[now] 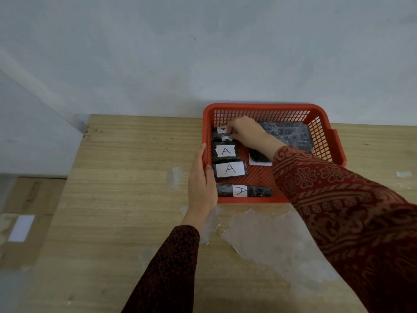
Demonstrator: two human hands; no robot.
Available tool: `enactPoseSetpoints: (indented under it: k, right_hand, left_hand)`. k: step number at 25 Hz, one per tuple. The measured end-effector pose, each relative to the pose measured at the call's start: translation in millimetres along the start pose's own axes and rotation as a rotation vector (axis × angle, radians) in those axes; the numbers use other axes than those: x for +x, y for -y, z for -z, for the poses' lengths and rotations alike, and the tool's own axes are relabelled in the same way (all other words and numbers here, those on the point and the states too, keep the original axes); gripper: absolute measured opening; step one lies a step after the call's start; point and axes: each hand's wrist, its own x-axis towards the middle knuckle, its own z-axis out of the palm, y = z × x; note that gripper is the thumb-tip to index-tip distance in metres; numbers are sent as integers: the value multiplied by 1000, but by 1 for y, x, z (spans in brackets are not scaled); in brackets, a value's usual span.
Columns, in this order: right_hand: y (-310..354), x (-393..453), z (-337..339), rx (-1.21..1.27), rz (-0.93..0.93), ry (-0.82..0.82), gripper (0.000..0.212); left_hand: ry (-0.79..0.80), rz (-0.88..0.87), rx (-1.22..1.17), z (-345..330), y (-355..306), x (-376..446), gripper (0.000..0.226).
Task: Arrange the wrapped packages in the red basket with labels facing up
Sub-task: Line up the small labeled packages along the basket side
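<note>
Right hand [244,132] hides the far package [220,138]; its grip is unclear.

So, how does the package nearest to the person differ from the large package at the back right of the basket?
The nearest package is long and narrow; the large package is broad and flat. The nearest package shows a white label with the letter A on top; the large package shows no label. The nearest package lies in the left column, against the front wall of the basket. Both are dark and wrapped.
</note>
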Motion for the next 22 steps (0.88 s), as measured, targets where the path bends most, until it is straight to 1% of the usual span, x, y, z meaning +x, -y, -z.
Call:
enactPoseSetpoints:
  k: [3,6,9,12,15,17,22]
  right_hand:
    - [-7,4,2,75,32,10,12]
    - [-12,8,5,124,60,54,11]
    - [-17,9,10,161,36,85,11]
    - [-16,10,10,163,-3,79,10]
    - [-9,7,6,136,-26,26,11]
    - [-5,3,4,112,-32,7,15]
    - [4,-9,0,-65,-24,111,29]
  left_hand:
    - [-2,-1,0,0,1,0,49]
    - [2,-1,4,0,1,-1,49]
    - [2,-1,18,0,1,0,49]
    - [-2,-2,19,0,1,0,49]
    - [-4,2,6,0,2,0,48]
    - [-6,3,8,0,2,0,49]
    - [-4,-3,7,0,-1,0,49]
